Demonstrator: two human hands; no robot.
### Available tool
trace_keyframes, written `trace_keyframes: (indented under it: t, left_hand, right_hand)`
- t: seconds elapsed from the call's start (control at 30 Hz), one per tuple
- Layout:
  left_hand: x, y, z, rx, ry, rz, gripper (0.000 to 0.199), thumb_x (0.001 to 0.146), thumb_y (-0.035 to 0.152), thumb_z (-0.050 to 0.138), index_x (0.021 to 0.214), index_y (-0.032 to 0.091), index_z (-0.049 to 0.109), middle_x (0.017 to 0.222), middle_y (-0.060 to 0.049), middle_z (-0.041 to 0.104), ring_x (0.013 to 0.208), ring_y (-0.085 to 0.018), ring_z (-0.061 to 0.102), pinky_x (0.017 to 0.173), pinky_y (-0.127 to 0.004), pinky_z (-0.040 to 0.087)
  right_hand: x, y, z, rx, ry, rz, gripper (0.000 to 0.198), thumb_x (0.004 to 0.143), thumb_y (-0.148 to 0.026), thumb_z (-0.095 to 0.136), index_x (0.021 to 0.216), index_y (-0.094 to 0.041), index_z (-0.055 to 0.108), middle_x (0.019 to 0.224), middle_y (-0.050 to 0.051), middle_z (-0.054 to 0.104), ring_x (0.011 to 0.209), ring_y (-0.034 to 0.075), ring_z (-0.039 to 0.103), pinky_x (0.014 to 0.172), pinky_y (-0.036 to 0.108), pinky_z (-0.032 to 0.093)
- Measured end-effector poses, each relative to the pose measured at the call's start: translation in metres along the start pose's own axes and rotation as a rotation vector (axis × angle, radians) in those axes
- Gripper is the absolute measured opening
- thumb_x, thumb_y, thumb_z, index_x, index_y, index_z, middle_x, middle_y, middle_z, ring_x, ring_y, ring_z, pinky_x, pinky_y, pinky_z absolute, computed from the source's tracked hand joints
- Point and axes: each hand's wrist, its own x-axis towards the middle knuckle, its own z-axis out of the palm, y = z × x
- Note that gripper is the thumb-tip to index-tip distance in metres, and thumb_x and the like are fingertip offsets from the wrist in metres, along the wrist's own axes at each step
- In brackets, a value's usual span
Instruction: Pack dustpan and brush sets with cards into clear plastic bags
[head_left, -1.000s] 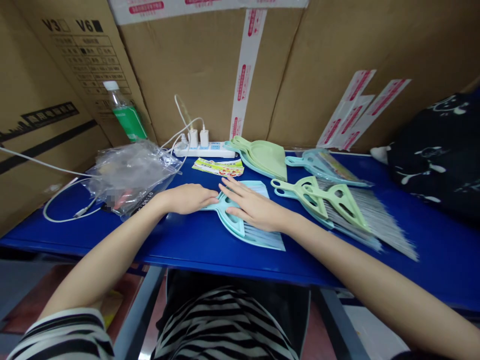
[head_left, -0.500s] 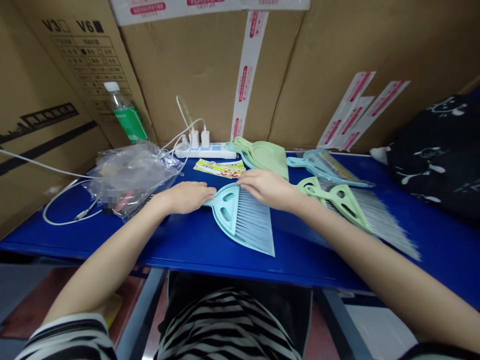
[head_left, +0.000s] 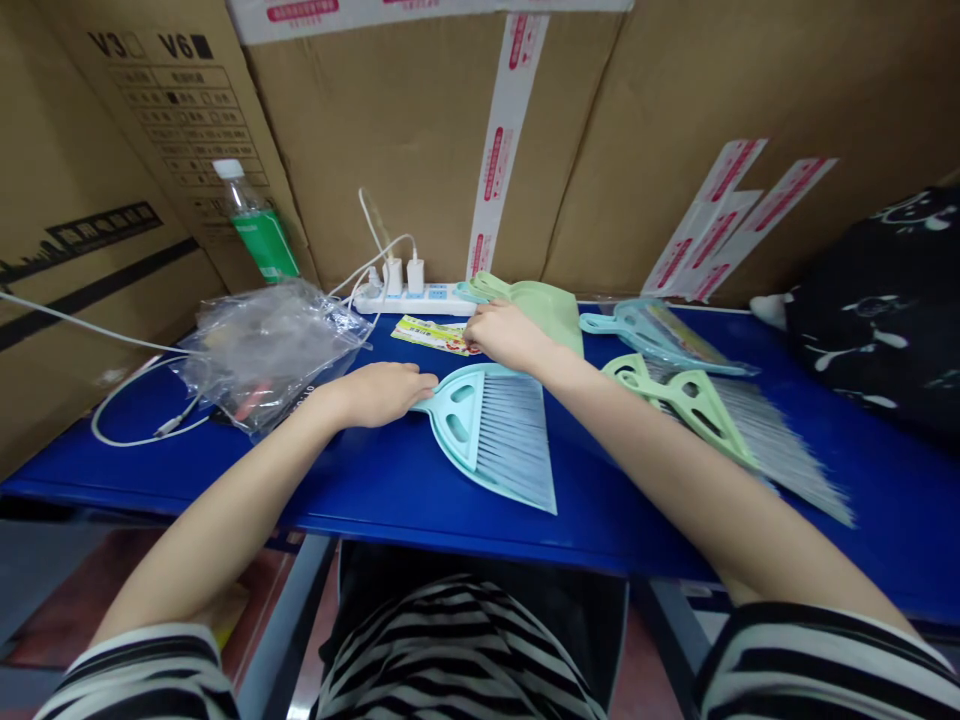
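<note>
A light-blue hand brush [head_left: 514, 435] lies nested in a matching dustpan [head_left: 457, 474] on the blue table, bristles to the right. My left hand [head_left: 382, 393] is closed around their handle end, which it mostly covers. Beyond the brush, my right hand [head_left: 508, 337] is bent down with its fingers together at the right end of some yellow-green printed paper strips [head_left: 431, 334]. The fingertips appear to pinch a strip there, though its end is partly hidden. Just behind this hand is a green dustpan [head_left: 551, 308], with a blue handle showing under it.
Green-handled brushes [head_left: 709, 415] and a bagged blue dustpan set [head_left: 660, 335] lie to the right, near a dark patterned bag [head_left: 877, 310]. Clear plastic bags [head_left: 274, 345], a bottle [head_left: 259, 230] and a power strip [head_left: 442, 298] sit left and back. Cardboard [head_left: 405, 130] walls the rear.
My right hand has left the brush's bristles and moved back and slightly left to the paper strips. My left hand stays at the handle. The view has shifted slightly.
</note>
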Motion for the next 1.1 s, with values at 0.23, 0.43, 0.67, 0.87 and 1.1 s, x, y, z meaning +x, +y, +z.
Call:
trace_keyframes:
  t: [0.23,0.43,0.67,0.87,1.1]
  left_hand:
    - [0.0,0.0,0.001,0.021,-0.002,0.003,0.029,0.098,0.029,0.028,0.09,0.019,0.053,0.087,-0.004,0.059,0.08,-0.018,0.06,0.073,-0.028,0.043]
    - [-0.001,0.003,-0.001,0.062,-0.015,0.006,0.027,0.098,0.028,0.028,0.09,0.019,0.052,0.09,-0.005,0.061,0.081,-0.018,0.06,0.073,-0.028,0.043]
    - [-0.001,0.003,-0.001,0.023,-0.017,0.027,0.03,0.098,0.03,0.027,0.082,0.019,0.049,0.087,-0.005,0.062,0.076,-0.017,0.059,0.071,-0.029,0.043]
    - [0.0,-0.002,0.002,-0.037,0.011,0.063,0.03,0.098,0.032,0.027,0.082,0.02,0.048,0.087,-0.004,0.062,0.077,-0.017,0.059,0.071,-0.028,0.043]
    - [0.0,-0.003,0.003,-0.072,0.009,0.065,0.031,0.098,0.034,0.026,0.081,0.02,0.047,0.088,-0.005,0.062,0.079,-0.017,0.06,0.073,-0.029,0.044]
  right_hand:
    - [-0.017,0.001,-0.008,0.009,0.05,0.017,0.026,0.087,-0.012,0.042,0.094,-0.011,0.067,0.09,0.014,0.071,0.079,0.021,0.061,0.069,0.032,0.035]
    - [-0.061,-0.005,-0.028,0.109,-0.047,0.119,0.025,0.091,-0.021,0.037,0.094,-0.014,0.06,0.07,0.008,0.064,0.056,0.017,0.049,0.054,0.029,0.025]
    - [-0.096,-0.005,-0.016,0.313,-0.045,0.034,0.025,0.093,-0.028,0.03,0.084,-0.02,0.051,0.057,-0.001,0.047,0.047,0.013,0.036,0.051,0.027,0.023]
    - [-0.108,-0.003,-0.014,0.479,-0.029,-0.029,0.027,0.094,-0.034,0.031,0.075,-0.022,0.045,0.056,-0.003,0.045,0.048,0.012,0.038,0.052,0.026,0.024]
    - [-0.112,-0.002,-0.023,0.692,-0.026,-0.129,0.035,0.096,-0.04,0.033,0.083,-0.02,0.058,0.07,0.0,0.062,0.058,0.012,0.052,0.058,0.025,0.037]
